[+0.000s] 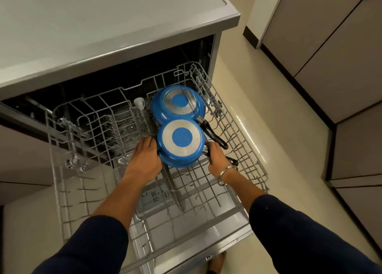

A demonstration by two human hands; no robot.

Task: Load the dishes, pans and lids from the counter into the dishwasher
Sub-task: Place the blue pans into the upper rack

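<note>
Over the pulled-out rack: both hands settle a blue pan upside down among the wire tines.
Right grip: the right hand (215,156) is wrapped round the near pan's black handle (231,160), close to where it joins the body.
Left grip: the left hand (144,160) presses fingers against the opposite rim; how far they curl is hidden.
Near pan (180,142): inverted, silver-ringed base up, touching the far pan (178,104), which leans behind it.
Handling: rigid metal, moderately heavy by the look of it, with a smooth coating that may slide on wire; the handle gives leverage, the rim steadies.
Rack (206,182): lower basket, mostly unfilled.
Counter (103,25): no dishes on the stretch in view above the dishwasher.
</note>
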